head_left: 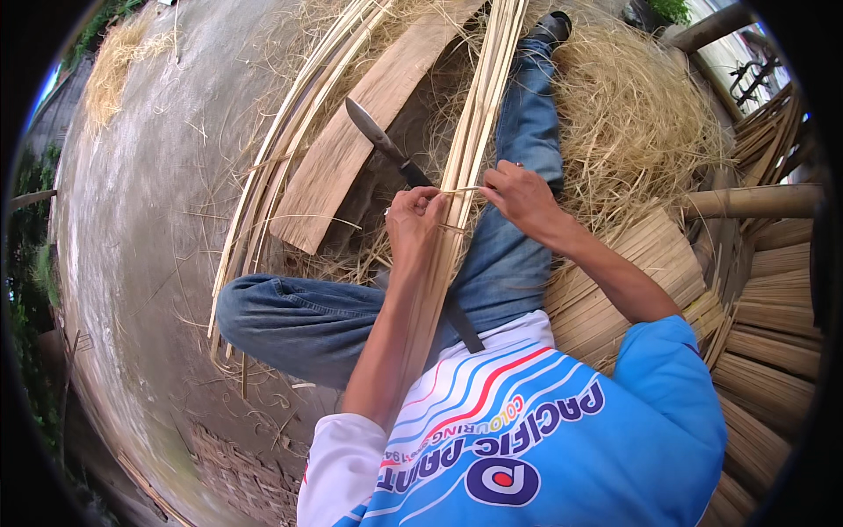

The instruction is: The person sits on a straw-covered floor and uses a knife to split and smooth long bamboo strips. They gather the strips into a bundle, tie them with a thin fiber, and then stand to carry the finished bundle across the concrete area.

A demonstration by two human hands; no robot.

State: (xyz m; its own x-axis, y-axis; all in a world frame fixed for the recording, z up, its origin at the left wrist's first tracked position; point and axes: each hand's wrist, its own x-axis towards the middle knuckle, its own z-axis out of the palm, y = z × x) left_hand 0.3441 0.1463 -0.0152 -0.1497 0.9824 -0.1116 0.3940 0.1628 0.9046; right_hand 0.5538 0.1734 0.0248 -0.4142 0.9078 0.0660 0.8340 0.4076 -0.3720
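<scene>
Grey concrete ground (149, 176) lies on the left, with dry shavings (632, 114) far right. Across the lap, the left hand (414, 220) grips a knife (386, 149) tight, and the right hand (520, 198) pinches the bamboo strips (479, 114).

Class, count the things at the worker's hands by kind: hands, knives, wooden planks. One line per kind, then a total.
Hands: 2, left hand and right hand
Knives: 1, knife
Wooden planks: 1, plank
Total: 4
</scene>
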